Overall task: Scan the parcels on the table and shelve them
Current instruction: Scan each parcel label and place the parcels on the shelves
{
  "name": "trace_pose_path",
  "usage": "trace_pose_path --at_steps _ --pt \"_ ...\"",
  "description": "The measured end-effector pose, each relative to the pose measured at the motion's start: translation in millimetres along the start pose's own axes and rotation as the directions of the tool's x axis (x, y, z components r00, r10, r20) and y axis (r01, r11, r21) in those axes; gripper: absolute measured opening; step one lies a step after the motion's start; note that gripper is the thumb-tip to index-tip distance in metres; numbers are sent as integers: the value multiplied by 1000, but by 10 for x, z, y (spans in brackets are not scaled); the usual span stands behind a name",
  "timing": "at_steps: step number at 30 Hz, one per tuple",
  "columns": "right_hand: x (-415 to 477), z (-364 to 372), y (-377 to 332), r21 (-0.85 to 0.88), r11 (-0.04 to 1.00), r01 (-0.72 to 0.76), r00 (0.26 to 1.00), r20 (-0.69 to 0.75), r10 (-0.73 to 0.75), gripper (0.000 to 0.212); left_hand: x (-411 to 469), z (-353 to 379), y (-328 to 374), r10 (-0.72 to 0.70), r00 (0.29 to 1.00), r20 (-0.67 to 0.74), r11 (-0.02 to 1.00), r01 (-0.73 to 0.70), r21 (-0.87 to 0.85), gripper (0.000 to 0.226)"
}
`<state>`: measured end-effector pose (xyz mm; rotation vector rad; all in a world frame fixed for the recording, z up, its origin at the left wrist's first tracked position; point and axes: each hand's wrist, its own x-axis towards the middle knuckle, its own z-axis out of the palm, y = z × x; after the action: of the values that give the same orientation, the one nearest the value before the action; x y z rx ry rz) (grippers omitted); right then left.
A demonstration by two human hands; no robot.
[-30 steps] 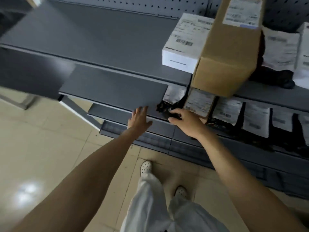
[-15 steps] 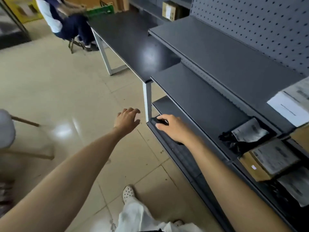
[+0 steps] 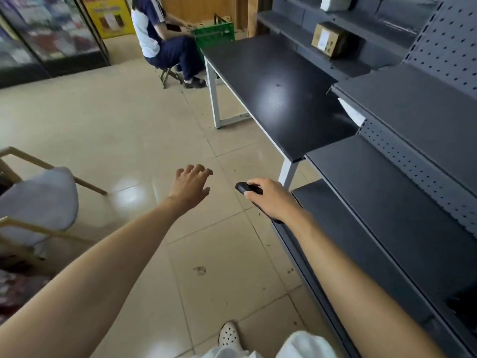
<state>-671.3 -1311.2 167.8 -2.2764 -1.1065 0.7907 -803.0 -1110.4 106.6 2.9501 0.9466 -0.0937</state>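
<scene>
My right hand (image 3: 271,198) is closed around a black handheld scanner (image 3: 244,188), its tip poking out to the left, just off the front edge of the lowest grey shelf (image 3: 361,228). Over the tiled floor to its left, my left hand (image 3: 192,184) hangs with fingers spread and holds nothing. The black table (image 3: 271,83) with white legs stands ahead, and no parcel shows on its top. One brown cardboard parcel (image 3: 326,42) sits on a far shelf behind the table.
Grey tiered shelving with a pegboard back (image 3: 451,40) runs along the right. A person sits on a stool (image 3: 160,45) beyond the table, beside a green basket (image 3: 214,34). A wooden chair with a pale cushion (image 3: 38,202) stands at the left. Glass display cabinets (image 3: 49,29) line the back left.
My view has swung left, away from the shelved parcels toward the table and floor. Both hands have drawn back from the shelf; the right still grips the scanner.
</scene>
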Motion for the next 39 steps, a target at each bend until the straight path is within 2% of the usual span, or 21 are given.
trace_pose_path --at_steps 4,9,15,20,24,29,33,36,39 --pt "502 -60 -11 -7 999 -33 999 -3 33 38 508 10 -218 2 1000 18 1000 -2 -6 49" --pt "1303 -388 159 8 995 -95 995 -23 96 36 1400 46 -154 52 998 23 998 -51 -32 49" --pt "2579 -1087 128 42 998 -44 999 -24 45 36 2650 -176 -209 64 998 8 998 -64 -9 49" --pt "3656 -1654 61 43 999 -4 999 -49 6 33 3759 -568 -440 -12 999 -31 1000 13 24 48" --pt "4224 -1878 185 111 993 -44 998 -50 50 38 4427 -634 -391 -2 1000 10 1000 2 24 47" --pt "4828 -2092 493 197 969 -150 986 -41 160 39 5387 -498 -204 113 992 60 993 -115 30 45" --pt "5354 -2338 774 265 930 -254 949 -118 293 40 6416 -423 8 268 959 96 962 -271 19 44" --pt "5725 -2571 941 317 887 -337 892 -194 408 40 7191 -431 250 413 903 119 909 -417 17 45" --pt "6037 -2794 1037 393 814 -428 797 -260 545 39 7857 -459 506 569 813 123 818 -575 21 43"
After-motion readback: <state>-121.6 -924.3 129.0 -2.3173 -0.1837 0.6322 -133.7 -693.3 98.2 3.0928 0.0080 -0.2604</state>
